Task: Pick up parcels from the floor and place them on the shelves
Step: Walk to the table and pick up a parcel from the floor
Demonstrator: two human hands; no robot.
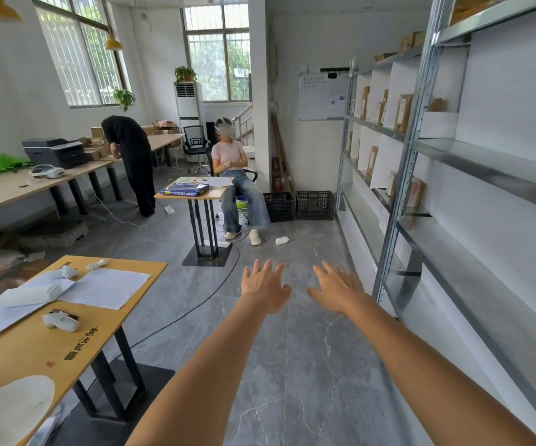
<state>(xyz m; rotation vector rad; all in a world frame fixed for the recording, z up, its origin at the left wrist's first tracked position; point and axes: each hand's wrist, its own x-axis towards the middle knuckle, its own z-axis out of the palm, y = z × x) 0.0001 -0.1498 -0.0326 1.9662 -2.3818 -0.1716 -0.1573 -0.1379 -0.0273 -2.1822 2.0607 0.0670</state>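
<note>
Left fingers (262, 267): spread wide, holding nothing, palm down over the bare floor (292, 365).
Right fingers (329, 270): likewise splayed and empty.
Left hand (265, 286): stretched forward at arm's length, well apart from any parcel.
Right hand (337, 289): beside the left, just left of the near shelf post (398, 201).
Parcels on floor: one small white packet (281, 240) lies far ahead near the seated person's (231, 175) feet; no other shows on the floor.
Parcels on shelves (485, 169): about nine brown ones (403, 112) stand upright on the far racks; the near bays look bare.
Risk, cable: a black cable (196, 307) curves across the floor, likely to catch a foot on the walk forward.
Risk, tables: two small tables (77, 346) narrow the path; a hip could knock one.
Counts: two hands, two black crates (315, 204), two other people.
</note>
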